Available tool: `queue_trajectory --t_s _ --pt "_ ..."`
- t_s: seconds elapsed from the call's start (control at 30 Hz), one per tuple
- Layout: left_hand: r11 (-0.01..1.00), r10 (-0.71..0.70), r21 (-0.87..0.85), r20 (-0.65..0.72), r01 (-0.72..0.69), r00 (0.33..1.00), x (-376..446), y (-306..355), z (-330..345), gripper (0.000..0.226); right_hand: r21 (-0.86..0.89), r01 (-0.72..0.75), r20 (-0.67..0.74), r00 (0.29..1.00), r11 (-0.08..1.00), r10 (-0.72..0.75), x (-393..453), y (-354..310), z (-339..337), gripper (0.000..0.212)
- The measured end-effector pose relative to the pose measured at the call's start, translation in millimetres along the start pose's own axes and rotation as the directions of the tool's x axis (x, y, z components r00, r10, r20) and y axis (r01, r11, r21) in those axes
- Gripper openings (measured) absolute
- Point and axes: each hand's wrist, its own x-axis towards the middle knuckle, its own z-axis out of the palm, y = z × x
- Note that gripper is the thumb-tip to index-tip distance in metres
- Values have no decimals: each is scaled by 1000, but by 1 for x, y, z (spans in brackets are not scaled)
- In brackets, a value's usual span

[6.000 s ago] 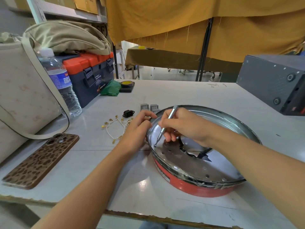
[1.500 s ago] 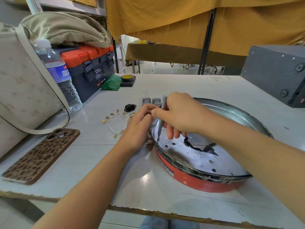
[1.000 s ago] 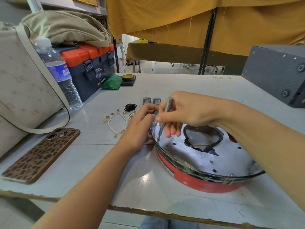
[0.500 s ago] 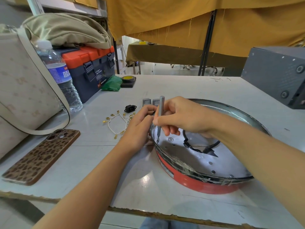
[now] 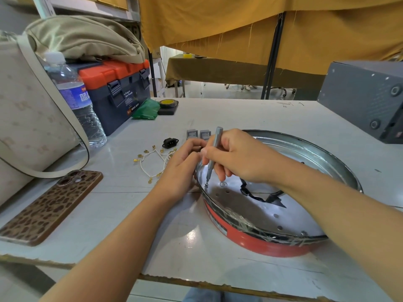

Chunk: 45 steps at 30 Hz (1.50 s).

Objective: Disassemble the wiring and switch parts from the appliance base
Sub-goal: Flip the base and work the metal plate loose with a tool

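Now the right hand pinches the screwdriver upright on a screw; the left hand grips the base rim. Press straight down, turning slowly.

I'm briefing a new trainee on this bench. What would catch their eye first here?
Centre right, the round red appliance base with its shiny metal plate, where the right hand holds a grey screwdriver tip-down on a screw. The left hand steadies its rim; removed white wires lie just left.
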Motion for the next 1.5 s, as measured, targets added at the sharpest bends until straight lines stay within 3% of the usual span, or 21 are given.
queue_trajectory --t_s 0.37,0.63,0.87,1.0,1.5 --pt "997 -69 15 -28 70 997 1 -3 -1 32 64 -26 202 979 998 13 -8 2 -18 27" --pt "998 -67 -14 -21 66 998 1 -4 0 24 48 20 62 998 999 -23 -5 0 -6 37" --pt "989 -85 -119 -3 84 996 0 -5 1 28 72 5 96 995 997 -12 -5 0 -4 25" --pt "996 -58 -67 10 58 998 2 -6 -1 30 76 -2 117 993 997 -7 -5 1 -6 23" --pt "999 -15 -34 5 15 1000 1 -5 0 24 120 53 130 989 991 -68 -7 -2 -9 40"
